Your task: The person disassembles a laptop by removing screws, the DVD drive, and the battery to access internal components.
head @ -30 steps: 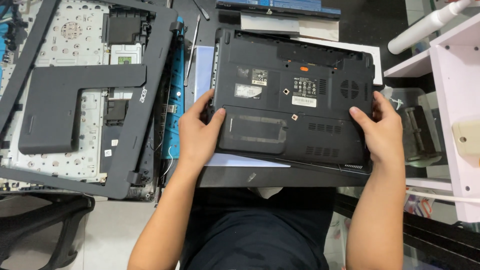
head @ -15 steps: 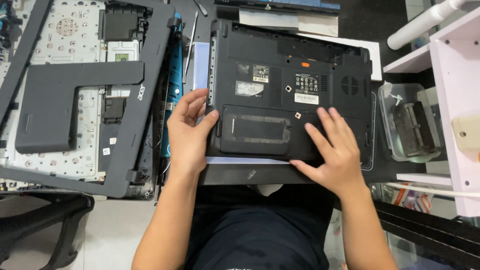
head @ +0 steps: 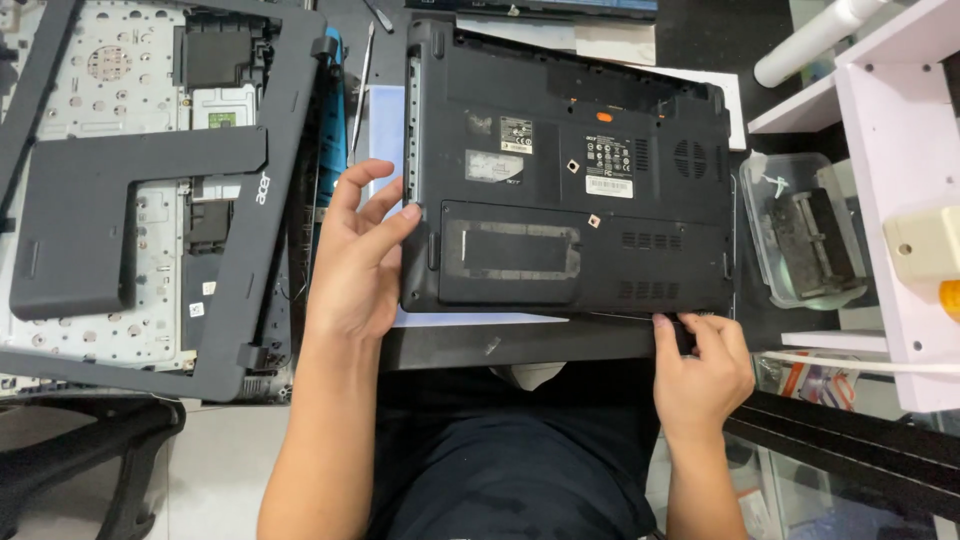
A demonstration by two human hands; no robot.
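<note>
A black laptop [head: 570, 170] lies upside down on the dark desk, its base with stickers and vents facing up. My left hand [head: 355, 260] rests with fingers spread against the laptop's left edge, one fingertip touching the side. My right hand [head: 700, 370] is at the near right corner of the laptop, with its fingers curled and pinching the front edge there. A white sheet [head: 385, 120] lies under the laptop's left side.
Stripped laptop parts lie at the left: a black palmrest frame [head: 250, 200] over a silvery chassis [head: 110, 90]. A thin metal pry tool [head: 360, 85] lies between them and the laptop. At the right are a clear plastic tub [head: 800, 240] holding a dark part and a pale shelf unit [head: 890, 120].
My right hand slid off the laptop's base, where it lay half a second ago, down to the near right corner. My left hand opened out against the left edge.
</note>
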